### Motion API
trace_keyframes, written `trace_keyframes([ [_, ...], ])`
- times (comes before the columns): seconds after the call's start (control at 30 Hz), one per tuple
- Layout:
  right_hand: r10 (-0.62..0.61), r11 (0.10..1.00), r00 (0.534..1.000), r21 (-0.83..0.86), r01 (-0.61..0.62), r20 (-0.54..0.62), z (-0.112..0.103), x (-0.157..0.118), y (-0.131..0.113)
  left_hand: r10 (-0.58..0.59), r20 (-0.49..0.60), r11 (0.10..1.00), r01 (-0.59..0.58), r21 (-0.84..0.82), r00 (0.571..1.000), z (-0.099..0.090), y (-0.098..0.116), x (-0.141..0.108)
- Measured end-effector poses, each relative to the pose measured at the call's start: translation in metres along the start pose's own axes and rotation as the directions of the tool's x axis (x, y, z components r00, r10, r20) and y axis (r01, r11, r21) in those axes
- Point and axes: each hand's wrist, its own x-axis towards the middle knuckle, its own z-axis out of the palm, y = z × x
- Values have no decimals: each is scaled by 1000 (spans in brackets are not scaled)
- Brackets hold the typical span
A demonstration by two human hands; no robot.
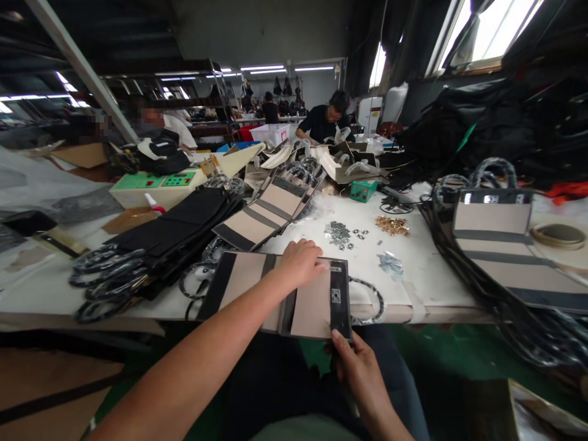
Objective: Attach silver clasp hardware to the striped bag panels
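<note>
An unfolded handbag piece (312,309), beige with dark bands, lies across the table's front edge, overhanging it. A plastic-wrapped handle loop (379,294) sticks out at its right. On the dark right-hand band sits a square metal plate (336,296), and a small narrow metal strip (336,268) is by the far corner. My left hand (301,262) reaches across the piece, fingers curled down by that far corner; whatever is under the fingertips is hidden. My right hand (356,358) pinches the near right corner, thumb on top.
Metal plates (338,234) and gold-coloured fittings (392,225) lie in piles beyond the piece. Stacked black bag pieces (174,226) are at left, more beige-and-dark pieces (493,245) at right. A green box (363,190) stands farther back. A co-worker (324,122) bends over the far end.
</note>
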Motion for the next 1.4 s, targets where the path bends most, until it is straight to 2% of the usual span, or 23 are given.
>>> trace_keyframes([
  [0.1,16,999,1000,-33,-16,5,-6,-7,5,43,-55,996,-47,-70,998,28,-3,-44],
  [0.17,36,998,998,-45,-34,45,-8,-16,3,106,-118,980,-124,-158,987,38,-4,-82],
  [0.2,52,998,996,-49,-48,77,-7,-20,2,140,-116,972,-158,-172,983,42,-5,-101],
  [0.27,68,996,989,-59,-60,132,-3,-24,0,225,-45,960,-230,-161,973,49,-10,-129],
  [0.37,-8,996,987,-87,22,160,9,-20,-4,255,37,963,-250,-100,966,63,-20,-149],
  [0.43,-73,990,979,-105,95,192,16,-14,-9,224,12,973,-222,-66,975,73,-27,-153],
  [0.5,-105,985,952,-99,138,287,19,-10,-17,211,-43,974,-214,-71,976,82,-34,-155],
  [0.57,-106,985,893,-76,154,437,14,-4,-26,244,-85,960,-253,-120,966,88,-41,-158],
  [0.63,-80,989,840,-64,135,536,1,5,-32,307,-87,931,-318,-177,948,90,-48,-163],
  [0.67,-44,994,849,-65,92,527,-6,12,-34,336,-81,917,-346,-201,938,90,-52,-164],
  [0.7,5,998,881,-54,23,473,-14,20,-35,359,-76,905,-366,-218,930,90,-55,-166],
  [0.77,117,989,943,51,-140,311,-25,37,-37,381,-73,891,-387,-237,922,88,-60,-167],
  [0.83,205,946,948,198,-256,244,-28,52,-39,397,-75,883,-402,-242,915,87,-63,-167],
  [0.97,229,894,914,299,-334,336,-15,73,-53,425,-39,877,-423,-227,904,85,-65,-166],
  [1.07,165,908,929,317,-275,333,-7,87,-69,421,4,888,-411,-207,907,85,-65,-166],
  [1.13,132,932,931,278,-234,341,-7,97,-76,404,46,902,-390,-183,914,86,-63,-165],
  [1.3,193,977,885,2,-214,424,-24,118,-85,331,143,941,-314,-130,933,84,-50,-159],
  [1.4,165,969,871,-239,-56,464,-33,124,-95,309,195,950,-293,-107,931,83,-44,-156],
])
